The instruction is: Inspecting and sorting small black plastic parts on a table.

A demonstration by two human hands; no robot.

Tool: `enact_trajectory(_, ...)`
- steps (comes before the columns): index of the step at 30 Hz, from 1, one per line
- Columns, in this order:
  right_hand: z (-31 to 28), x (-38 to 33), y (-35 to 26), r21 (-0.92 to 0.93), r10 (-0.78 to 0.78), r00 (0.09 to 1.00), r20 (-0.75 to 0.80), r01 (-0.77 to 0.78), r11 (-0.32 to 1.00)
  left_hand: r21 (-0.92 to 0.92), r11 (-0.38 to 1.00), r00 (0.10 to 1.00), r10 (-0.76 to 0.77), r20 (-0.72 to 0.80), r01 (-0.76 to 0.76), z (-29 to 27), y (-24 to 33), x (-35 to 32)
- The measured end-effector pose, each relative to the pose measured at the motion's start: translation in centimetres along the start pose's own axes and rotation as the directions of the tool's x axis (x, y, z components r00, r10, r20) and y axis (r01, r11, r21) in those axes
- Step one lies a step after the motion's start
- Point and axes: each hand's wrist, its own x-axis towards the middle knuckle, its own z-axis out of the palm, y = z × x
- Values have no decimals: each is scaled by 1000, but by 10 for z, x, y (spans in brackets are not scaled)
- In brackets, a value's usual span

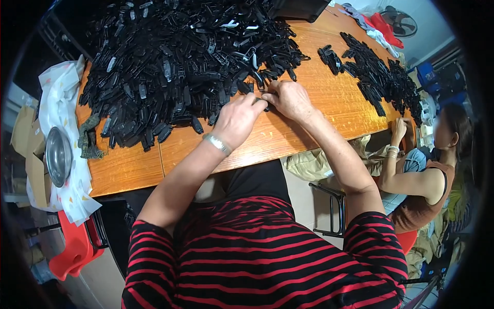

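Two hands [237, 120] — one black piece [266, 107]

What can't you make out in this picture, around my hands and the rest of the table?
All in the head view:
- Dark piece between your left hand and right hand: its shape, mostly covered by fingers.
- Pile: its lower layers, buried under the top parts.
- Black container: its upper part, cut off by the top edge.
- Co-worker's hand: anything held, too small to tell.
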Motion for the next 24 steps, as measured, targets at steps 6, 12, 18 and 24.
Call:
enact_trajectory(6,-10,-5,14,-14,32,999,21,-32,999,115,993,995,21,102,-32,23,-9,29)
enact_trajectory(12,-9,-10,21,174,64,998,1,-64,983,127,992,994,11,112,-26,22,-2,30)
enact_trajectory(18,-9,-33,2,511,128,979,-161,-28,859,-833,466,889,-454,66,299,15,6,-1)
enact_trajectory(24,-17,-62,-59,717,238,945,-226,-4,697,-972,108,865,-483,133,209,-6,9,-15)
